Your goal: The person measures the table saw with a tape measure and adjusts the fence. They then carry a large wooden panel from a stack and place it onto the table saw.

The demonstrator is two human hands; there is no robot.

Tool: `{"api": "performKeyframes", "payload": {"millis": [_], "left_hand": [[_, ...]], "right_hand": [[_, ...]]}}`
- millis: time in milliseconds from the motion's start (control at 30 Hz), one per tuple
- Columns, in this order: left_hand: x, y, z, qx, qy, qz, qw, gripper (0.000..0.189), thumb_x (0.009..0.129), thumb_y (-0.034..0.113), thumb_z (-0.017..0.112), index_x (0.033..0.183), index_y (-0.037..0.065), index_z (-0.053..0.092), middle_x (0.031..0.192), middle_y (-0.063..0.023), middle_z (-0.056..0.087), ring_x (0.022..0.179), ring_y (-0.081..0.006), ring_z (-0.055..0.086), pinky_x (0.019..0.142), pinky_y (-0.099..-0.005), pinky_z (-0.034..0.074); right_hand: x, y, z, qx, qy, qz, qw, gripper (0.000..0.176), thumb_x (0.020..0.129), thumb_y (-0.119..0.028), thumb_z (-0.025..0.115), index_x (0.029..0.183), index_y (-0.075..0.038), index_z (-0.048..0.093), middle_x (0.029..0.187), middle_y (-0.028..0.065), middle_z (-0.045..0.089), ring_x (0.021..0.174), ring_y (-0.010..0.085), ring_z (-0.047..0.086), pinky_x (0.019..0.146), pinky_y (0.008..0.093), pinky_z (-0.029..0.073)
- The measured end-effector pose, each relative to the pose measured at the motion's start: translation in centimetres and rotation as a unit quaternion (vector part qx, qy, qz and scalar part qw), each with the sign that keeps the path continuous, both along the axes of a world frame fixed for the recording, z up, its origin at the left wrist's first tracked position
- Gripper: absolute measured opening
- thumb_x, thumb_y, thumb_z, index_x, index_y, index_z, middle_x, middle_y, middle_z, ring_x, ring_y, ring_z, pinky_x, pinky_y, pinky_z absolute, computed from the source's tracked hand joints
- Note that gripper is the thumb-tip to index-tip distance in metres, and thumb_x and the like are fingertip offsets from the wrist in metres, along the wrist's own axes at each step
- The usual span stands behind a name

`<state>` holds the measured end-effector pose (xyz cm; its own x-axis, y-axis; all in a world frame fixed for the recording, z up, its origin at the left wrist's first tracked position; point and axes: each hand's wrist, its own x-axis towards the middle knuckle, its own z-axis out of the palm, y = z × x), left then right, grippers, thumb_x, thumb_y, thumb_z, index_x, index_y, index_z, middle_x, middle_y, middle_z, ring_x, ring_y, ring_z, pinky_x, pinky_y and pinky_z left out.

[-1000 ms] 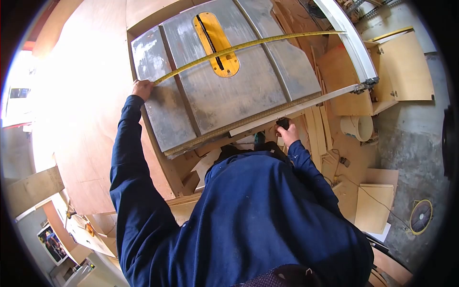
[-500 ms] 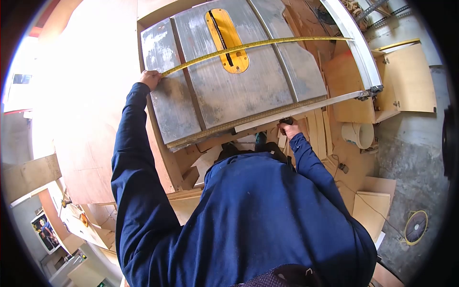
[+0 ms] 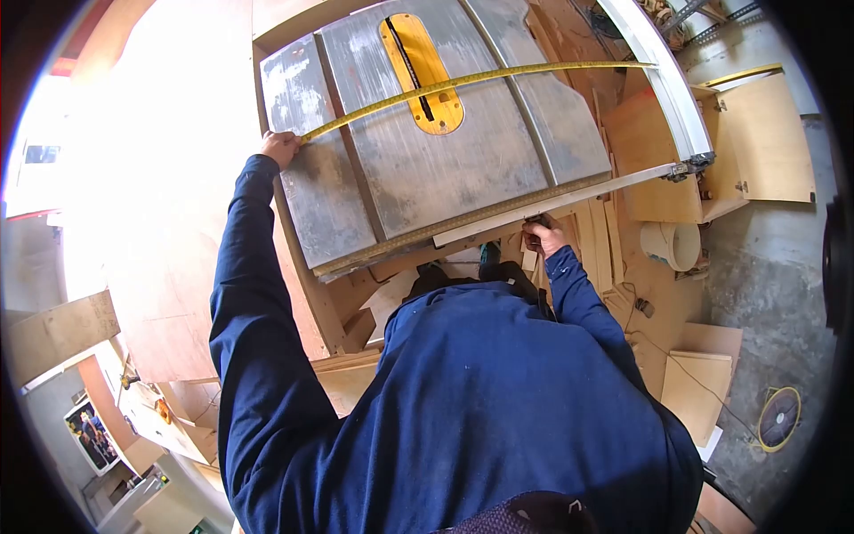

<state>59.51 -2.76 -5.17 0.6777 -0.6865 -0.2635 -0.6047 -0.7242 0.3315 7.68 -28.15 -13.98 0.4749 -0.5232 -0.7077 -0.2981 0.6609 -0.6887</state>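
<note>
From where I stand, the big thing is the metal table (image 3: 445, 169), grooved and scuffed, with a yellow insert (image 3: 425, 76) slotted down its middle. The yellow measuring tape (image 3: 485, 76) crosses the table and insert in a shallow arc, its far end at the pale rail (image 3: 667, 93) beyond the table's right side. The left hand (image 3: 281, 149) pinches the tape narrowly at the table's left edge. The right hand (image 3: 545, 236) is at the front edge, its fingers curled round a small dark object (image 3: 537, 219) below the long front bar (image 3: 578, 198).

Left of the table spreads a pale wooden sheet (image 3: 196, 222). Off to its right I see a wooden cabinet (image 3: 777, 133) with its door open, a whitish bucket (image 3: 670, 246) and, further towards the person, a round yellow-rimmed thing (image 3: 779, 418) on the grey floor (image 3: 756, 303).

Glare washes out the sheet's far part. The fingers partly hide the dark object, so I can't tell what it is. The table's far edge is cut off by the view, and the person's navy top (image 3: 525, 392) covers much of the floor.
</note>
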Motion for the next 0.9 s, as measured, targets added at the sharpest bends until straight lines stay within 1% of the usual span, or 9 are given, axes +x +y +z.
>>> {"api": "performKeyframes", "payload": {"millis": [33, 100, 167, 233, 333, 533, 633, 700, 900], "left_hand": [[0.1, 0.0, -0.1, 0.000, 0.000, 0.000, 1.000, 0.028, 0.084, 0.028, 0.050, 0.075, 0.007, 0.066, 0.069, -0.0112, 0.062, 0.078, -0.0282, 0.054, 0.078, -0.0389, 0.043], [0.5, 0.1, -0.3, 0.008, 0.009, -0.024, 1.000, 0.030, 0.084, 0.029, 0.048, 0.074, 0.008, 0.065, 0.070, -0.0114, 0.062, 0.081, -0.0296, 0.051, 0.080, -0.0394, 0.042], [0.5, 0.2, -0.6, 0.008, -0.004, -0.019, 1.000, 0.030, 0.085, 0.030, 0.047, 0.073, 0.008, 0.064, 0.070, -0.0116, 0.062, 0.082, -0.0304, 0.050, 0.080, -0.0398, 0.041], [0.5, 0.2, -0.8, 0.006, -0.015, -0.011, 1.000, 0.030, 0.085, 0.030, 0.047, 0.072, 0.007, 0.063, 0.071, -0.0119, 0.061, 0.084, -0.0313, 0.049, 0.080, -0.0403, 0.041], [0.6, 0.3, -0.5, 0.018, -0.016, -0.033, 0.999, 0.030, 0.085, 0.030, 0.047, 0.072, 0.008, 0.063, 0.072, -0.0127, 0.061, 0.087, -0.0323, 0.047, 0.080, -0.0413, 0.041], [0.5, 0.2, -0.7, 0.003, 0.004, -0.010, 1.000, 0.029, 0.085, 0.029, 0.048, 0.074, 0.008, 0.064, 0.071, -0.0134, 0.061, 0.087, -0.0316, 0.048, 0.081, -0.0410, 0.041], [0.3, 0.2, -0.5, 0.010, -0.020, -0.003, 1.000, 0.030, 0.085, 0.030, 0.048, 0.075, 0.007, 0.064, 0.073, -0.0157, 0.060, 0.087, -0.0317, 0.048, 0.083, -0.0407, 0.041], [0.2, 0.0, 0.0, 0.020, 0.052, 0.031, 0.998, 0.030, 0.086, 0.031, 0.047, 0.077, 0.007, 0.064, 0.078, -0.0181, 0.058, 0.089, -0.0321, 0.047, 0.084, -0.0408, 0.041], [0.9, 0.1, -0.7, 0.048, 0.017, 0.017, 0.999, 0.030, 0.086, 0.031, 0.047, 0.080, 0.008, 0.064, 0.083, -0.0189, 0.056, 0.093, -0.0326, 0.045, 0.085, -0.0415, 0.041]], "right_hand": [[0.2, 0.0, -0.9, 0.000, 0.000, 0.000, 1.000, 0.021, 0.065, -0.007, 0.066, 0.082, 0.000, 0.056, 0.062, 0.0055, 0.058, 0.045, 0.0149, 0.054, 0.043, 0.0277, 0.044], [1.0, 0.3, -1.5, -0.205, 0.060, 0.062, 0.975, 0.020, 0.065, -0.007, 0.064, 0.082, 0.000, 0.056, 0.062, 0.0052, 0.058, 0.045, 0.0147, 0.053, 0.042, 0.0277, 0.044], [0.8, 0.6, -1.4, -0.220, 0.068, 0.069, 0.971, 0.023, 0.064, -0.010, 0.063, 0.084, 0.001, 0.058, 0.064, 0.0065, 0.060, 0.050, 0.0170, 0.056, 0.049, 0.0291, 0.046], [0.9, 0.8, -1.2, -0.404, 0.106, 0.093, 0.904, 0.029, 0.062, -0.013, 0.064, 0.086, 0.002, 0.059, 0.069, 0.0086, 0.063, 0.060, 0.0189, 0.060, 0.060, 0.0303, 0.048], [1.1, 1.0, -0.4, -0.360, 0.126, 0.092, 0.920, 0.032, 0.061, -0.013, 0.065, 0.088, 0.003, 0.059, 0.076, 0.0106, 0.065, 0.072, 0.0199, 0.062, 0.068, 0.0302, 0.047], [1.2, 1.2, -0.7, -0.421, 0.174, 0.096, 0.885, 0.034, 0.061, -0.016, 0.067, 0.089, 0.002, 0.060, 0.077, 0.0121, 0.065, 0.074, 0.0246, 0.062, 0.071, 0.0320, 0.048], [1.3, 1.3, 0.2, -0.412, 0.147, 0.088, 0.895, 0.035, 0.061, -0.018, 0.068, 0.089, 0.001, 0.060, 0.077, 0.0138, 0.064, 0.074, 0.0267, 0.063, 0.071, 0.0330, 0.048], [1.2, 1.2, 0.0, -0.419, 0.152, 0.096, 0.890, 0.036, 0.061, -0.019, 0.068, 0.089, 0.002, 0.060, 0.077, 0.0145, 0.064, 0.074, 0.0269, 0.063, 0.071, 0.0333, 0.048], [1.0, 1.1, -0.4, -0.433, 0.165, 0.112, 0.879, 0.036, 0.061, -0.019, 0.067, 0.088, 0.002, 0.060, 0.077, 0.0159, 0.064, 0.074, 0.0281, 0.063, 0.068, 0.0342, 0.049]]}}
